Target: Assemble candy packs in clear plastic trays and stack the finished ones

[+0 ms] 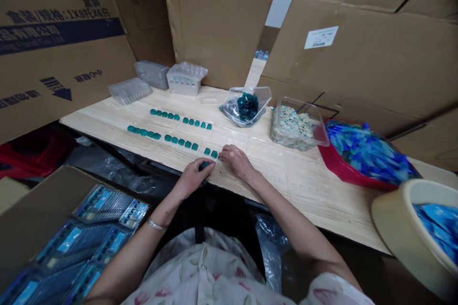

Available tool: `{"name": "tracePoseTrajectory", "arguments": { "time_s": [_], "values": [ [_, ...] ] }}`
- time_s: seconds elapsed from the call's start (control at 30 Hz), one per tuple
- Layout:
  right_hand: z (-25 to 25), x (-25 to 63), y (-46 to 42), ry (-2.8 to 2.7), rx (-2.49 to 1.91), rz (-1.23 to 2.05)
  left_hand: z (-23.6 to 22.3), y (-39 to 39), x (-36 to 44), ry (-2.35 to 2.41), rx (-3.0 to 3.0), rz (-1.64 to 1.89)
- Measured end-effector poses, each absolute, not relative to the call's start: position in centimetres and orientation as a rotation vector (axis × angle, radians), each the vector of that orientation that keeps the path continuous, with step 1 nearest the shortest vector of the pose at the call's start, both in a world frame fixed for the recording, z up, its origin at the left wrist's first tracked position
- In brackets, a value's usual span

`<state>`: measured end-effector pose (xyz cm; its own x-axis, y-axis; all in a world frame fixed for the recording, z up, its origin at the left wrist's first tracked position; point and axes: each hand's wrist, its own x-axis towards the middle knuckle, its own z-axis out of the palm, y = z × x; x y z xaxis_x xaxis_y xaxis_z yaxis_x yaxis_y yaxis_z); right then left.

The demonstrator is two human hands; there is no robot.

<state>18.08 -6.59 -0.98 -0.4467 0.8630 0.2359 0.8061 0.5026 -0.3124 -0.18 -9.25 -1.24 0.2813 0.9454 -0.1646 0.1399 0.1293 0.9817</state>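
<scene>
While pinching a small teal glass tile [204,166] between thumb and fingers, left bare hand [195,178] curled at the near edge of a pale wooden table [304,190]. Right bare hand [236,162] cupped, fingers down, just beside short rows of teal glass tiles [211,153] on a clear plastic tray [266,152]; whether anything lies under those fingers, impossible to tell.

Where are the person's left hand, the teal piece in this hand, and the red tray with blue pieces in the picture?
Left hand [193,177]: head view, point on the back of the hand.
Teal piece [204,166]: head view, point on its top, at the fingertips.
Red tray [331,164]: head view, point on its outer wall.
</scene>
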Motion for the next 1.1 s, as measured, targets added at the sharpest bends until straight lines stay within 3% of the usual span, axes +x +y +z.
{"name": "tracePoseTrajectory", "arguments": {
  "time_s": [0.2,0.43,0.67,0.97,1.1],
  "values": [
    [-0.2,18.5,-7.0,-2.263,-1.281,0.264,0.0,-9.0,0.1,0.793,0.741,0.880],
    [1.8,17.1,-9.0,-1.833,-1.164,0.735,0.3,-9.0,1.4,0.686,0.777,0.792],
    [0.6,17.2,-9.0,-1.336,-1.185,1.170,0.7,-9.2,2.3,0.735,0.899,0.768],
    [0.3,18.1,-9.4,-1.226,-1.159,1.156,0.7,-9.2,2.2,0.982,1.204,0.888],
    [0.6,18.2,-9.7,-1.151,-1.154,1.165,1.0,-9.0,2.2,0.868,1.042,0.841]
  ]
}}
